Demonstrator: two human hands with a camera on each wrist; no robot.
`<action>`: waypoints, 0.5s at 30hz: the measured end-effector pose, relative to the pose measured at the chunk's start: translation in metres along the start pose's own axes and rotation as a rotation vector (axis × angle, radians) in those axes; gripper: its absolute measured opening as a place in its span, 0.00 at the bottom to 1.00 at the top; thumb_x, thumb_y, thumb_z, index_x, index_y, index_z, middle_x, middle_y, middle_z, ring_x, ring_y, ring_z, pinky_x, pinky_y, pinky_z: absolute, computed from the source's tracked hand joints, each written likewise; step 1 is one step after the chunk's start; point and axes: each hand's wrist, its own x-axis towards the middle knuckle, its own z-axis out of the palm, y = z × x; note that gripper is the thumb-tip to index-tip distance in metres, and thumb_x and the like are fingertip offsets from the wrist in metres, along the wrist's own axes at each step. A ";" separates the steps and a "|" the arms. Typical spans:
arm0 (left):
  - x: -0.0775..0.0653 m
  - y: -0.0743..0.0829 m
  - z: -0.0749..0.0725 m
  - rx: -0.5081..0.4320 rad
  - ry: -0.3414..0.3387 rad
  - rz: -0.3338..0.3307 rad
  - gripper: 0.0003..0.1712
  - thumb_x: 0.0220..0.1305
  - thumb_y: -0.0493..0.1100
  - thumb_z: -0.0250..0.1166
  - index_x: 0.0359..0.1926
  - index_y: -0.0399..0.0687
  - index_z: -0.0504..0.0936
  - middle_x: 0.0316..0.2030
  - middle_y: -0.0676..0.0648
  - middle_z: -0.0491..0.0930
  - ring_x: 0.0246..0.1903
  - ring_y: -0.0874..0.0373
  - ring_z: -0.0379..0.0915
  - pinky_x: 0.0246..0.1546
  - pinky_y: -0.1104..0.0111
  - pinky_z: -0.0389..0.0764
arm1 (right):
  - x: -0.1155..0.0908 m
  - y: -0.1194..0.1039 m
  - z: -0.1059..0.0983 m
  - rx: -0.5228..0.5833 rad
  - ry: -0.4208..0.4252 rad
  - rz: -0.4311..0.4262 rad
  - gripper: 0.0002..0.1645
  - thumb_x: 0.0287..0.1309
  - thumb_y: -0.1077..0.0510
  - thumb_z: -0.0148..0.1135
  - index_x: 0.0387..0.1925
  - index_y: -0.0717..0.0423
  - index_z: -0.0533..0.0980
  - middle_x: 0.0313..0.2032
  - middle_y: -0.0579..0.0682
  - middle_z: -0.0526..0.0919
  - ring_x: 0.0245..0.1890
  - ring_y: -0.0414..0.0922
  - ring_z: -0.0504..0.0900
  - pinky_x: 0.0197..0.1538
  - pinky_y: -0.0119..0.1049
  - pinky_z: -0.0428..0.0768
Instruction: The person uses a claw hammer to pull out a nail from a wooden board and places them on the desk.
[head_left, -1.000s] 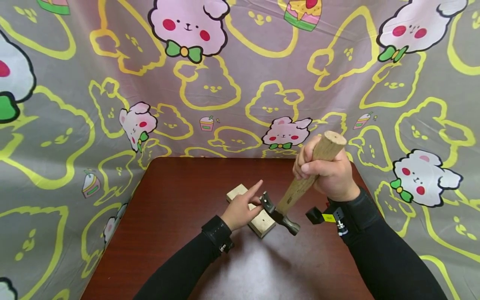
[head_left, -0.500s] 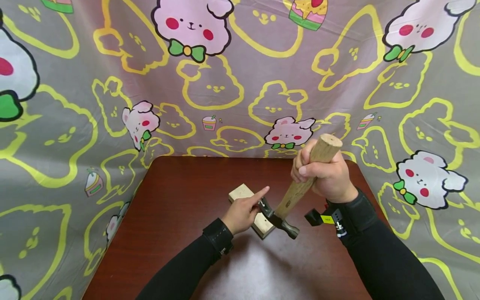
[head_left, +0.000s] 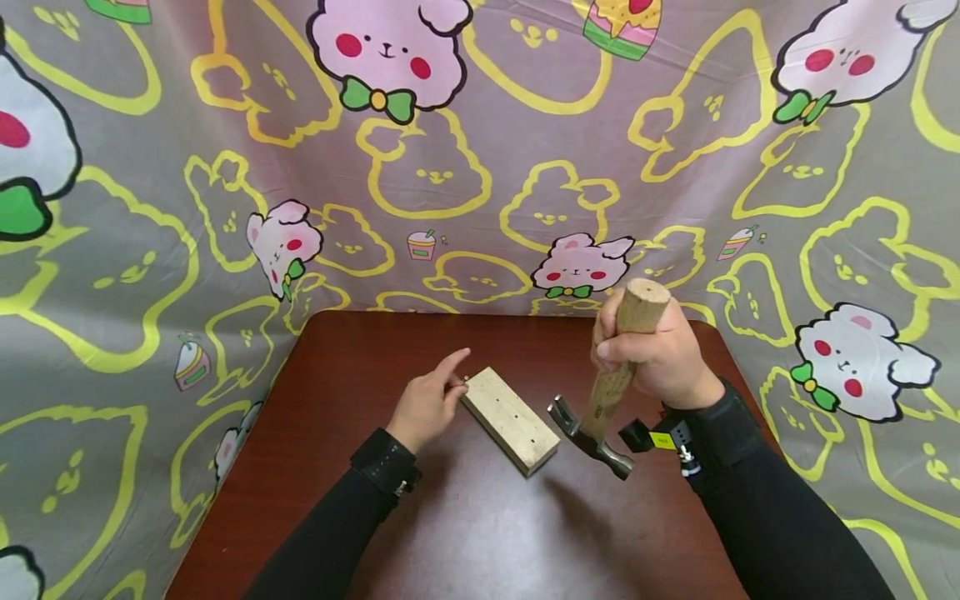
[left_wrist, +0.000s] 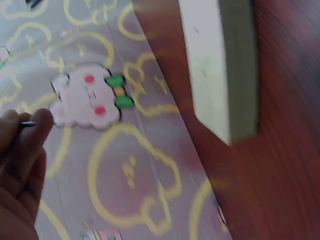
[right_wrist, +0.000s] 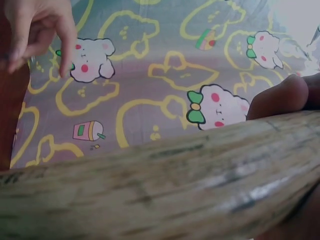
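Observation:
My right hand grips a claw hammer by its wooden handle, with the metal head hanging down and its claw toward the wooden block. In the right wrist view the handle crosses the lower part. The pale block lies slantwise on the table, and small dark spots show on its top. Left of the block's far end is my left hand, apart from the wood. Its thumb and a finger pinch a nail, whose thin pointed end shows in the left wrist view. Its index finger points outward.
The reddish-brown table reflects light near its front. A grey cloth with yellow outlines and white cartoon animals hangs behind it and along both sides. A small black device sticks out from the right wrist strap.
My left hand has moved left, off the block, with the nail between its fingers. The hammer has shifted slightly right and stands more upright. The block's whole top now shows.

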 end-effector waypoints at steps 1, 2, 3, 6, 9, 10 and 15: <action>-0.005 -0.005 -0.005 0.020 -0.001 -0.046 0.32 0.60 0.31 0.71 0.65 0.42 0.72 0.29 0.52 0.81 0.21 0.61 0.71 0.23 0.64 0.73 | 0.000 0.000 0.000 -0.004 0.001 -0.001 0.15 0.42 0.86 0.45 0.26 0.67 0.67 0.16 0.56 0.68 0.14 0.50 0.66 0.18 0.47 0.66; -0.011 -0.010 -0.011 0.045 -0.006 -0.095 0.29 0.61 0.32 0.71 0.63 0.42 0.73 0.29 0.52 0.81 0.21 0.61 0.71 0.24 0.63 0.74 | 0.000 0.000 -0.001 0.003 0.002 0.001 0.15 0.42 0.86 0.45 0.26 0.67 0.67 0.16 0.56 0.68 0.14 0.50 0.66 0.18 0.46 0.65; -0.018 -0.015 -0.015 0.071 -0.006 -0.136 0.26 0.61 0.32 0.71 0.60 0.41 0.75 0.29 0.52 0.82 0.22 0.59 0.74 0.25 0.61 0.75 | 0.000 0.000 -0.001 0.010 0.004 0.002 0.16 0.42 0.86 0.45 0.26 0.67 0.67 0.16 0.56 0.67 0.14 0.50 0.66 0.17 0.46 0.65; -0.039 -0.031 -0.028 0.147 -0.006 -0.227 0.17 0.60 0.33 0.71 0.50 0.42 0.80 0.30 0.50 0.84 0.26 0.54 0.80 0.29 0.56 0.79 | 0.000 0.001 -0.001 0.007 0.013 -0.001 0.16 0.42 0.86 0.45 0.25 0.67 0.67 0.16 0.56 0.68 0.14 0.49 0.66 0.18 0.46 0.65; -0.061 -0.048 -0.038 0.210 0.005 -0.278 0.12 0.57 0.32 0.72 0.43 0.42 0.84 0.30 0.47 0.86 0.29 0.50 0.82 0.30 0.54 0.80 | 0.000 0.003 0.000 0.010 0.012 -0.005 0.16 0.42 0.86 0.45 0.25 0.67 0.67 0.16 0.56 0.68 0.14 0.49 0.66 0.18 0.46 0.66; -0.068 -0.053 -0.042 0.228 0.008 -0.292 0.12 0.56 0.32 0.73 0.42 0.42 0.85 0.31 0.46 0.85 0.30 0.48 0.83 0.31 0.53 0.80 | 0.000 0.003 0.000 0.005 0.012 -0.006 0.16 0.42 0.86 0.45 0.25 0.67 0.67 0.16 0.56 0.68 0.14 0.50 0.67 0.18 0.46 0.66; -0.104 -0.074 -0.059 0.309 -0.011 -0.395 0.13 0.54 0.30 0.72 0.42 0.39 0.86 0.33 0.39 0.83 0.34 0.38 0.81 0.35 0.47 0.79 | 0.001 0.005 0.001 -0.020 0.006 -0.001 0.15 0.43 0.86 0.45 0.26 0.68 0.68 0.16 0.56 0.69 0.14 0.50 0.67 0.18 0.46 0.67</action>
